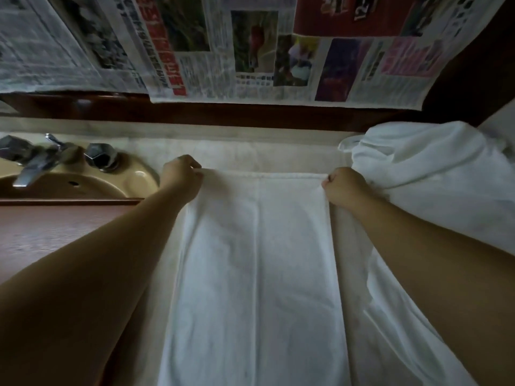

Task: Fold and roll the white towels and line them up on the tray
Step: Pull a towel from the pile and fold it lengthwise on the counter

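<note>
A white towel lies spread lengthwise on the bench, running from the near edge of the view to a straight far hem, with 1 long crease down its middle. Both hands sit at that far hem, 1 at each corner. The left hand has its fingers curled over the far left corner and pinches the hem between fingertips and thumb. The right hand is closed in a fist around the far right corner, knuckles up, gripping the cloth. The hem runs taut and level between the 2 hands, and both forearms reach along the towel's long edges.

Just right of the right hand, a loose heap of white towels is piled on the bench, touching the spread towel's right side. To the left are a beige sink and a metal tap. Newspaper sheets hang on the wall behind.
</note>
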Motion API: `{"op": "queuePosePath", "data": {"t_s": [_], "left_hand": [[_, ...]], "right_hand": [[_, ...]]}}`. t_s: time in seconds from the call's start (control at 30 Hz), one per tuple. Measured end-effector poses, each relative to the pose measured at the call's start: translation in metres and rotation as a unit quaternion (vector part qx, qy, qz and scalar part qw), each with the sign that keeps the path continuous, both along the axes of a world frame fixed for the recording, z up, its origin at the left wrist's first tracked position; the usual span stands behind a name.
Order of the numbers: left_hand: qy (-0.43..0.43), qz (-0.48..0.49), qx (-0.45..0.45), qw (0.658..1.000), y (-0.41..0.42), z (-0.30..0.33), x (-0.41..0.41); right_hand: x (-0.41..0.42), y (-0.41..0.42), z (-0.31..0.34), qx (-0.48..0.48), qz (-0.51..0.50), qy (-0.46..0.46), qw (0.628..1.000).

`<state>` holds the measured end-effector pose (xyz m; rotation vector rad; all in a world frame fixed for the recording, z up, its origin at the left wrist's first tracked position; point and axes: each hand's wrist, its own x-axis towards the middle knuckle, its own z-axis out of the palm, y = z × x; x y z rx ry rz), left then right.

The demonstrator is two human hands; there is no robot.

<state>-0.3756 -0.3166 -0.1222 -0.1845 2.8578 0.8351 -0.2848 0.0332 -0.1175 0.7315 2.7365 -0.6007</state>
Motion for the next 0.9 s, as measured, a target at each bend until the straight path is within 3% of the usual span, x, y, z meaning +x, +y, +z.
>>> {"op": "queuePosePath", "data": {"t_s": [0.17,0.27,0.4,0.5,0.6,0.77,0.9], "left_hand": [[0.014,0.067,0.021,0.997,0.012,-0.022,-0.029],[0.027,0.099,0.032,0.994,0.02,-0.024,-0.047],[0.04,0.119,-0.032,0.992,0.035,-0.02,-0.057],[0.063,0.156,0.016,0.986,0.064,-0.008,-0.024],[0.041,0.077,0.039,0.995,0.112,0.0,0.06],[-0.15,-0.094,0.0,0.984,0.2,0.005,0.204],[-0.163,-0.139,-0.079,0.973,0.23,0.0,0.24]], "right_hand": [[-0.039,0.006,-0.032,0.068,0.007,0.015,0.998],[-0.061,0.012,-0.04,0.059,-0.016,0.05,0.997],[-0.089,0.019,-0.04,0.01,-0.057,0.062,0.996],[-0.087,0.021,-0.038,-0.03,-0.059,0.067,0.996],[-0.068,0.018,-0.04,-0.036,-0.066,0.079,0.994],[-0.047,0.012,-0.045,-0.027,-0.052,0.08,0.995],[-0.045,0.013,-0.032,-0.101,-0.053,0.087,0.99]]}}
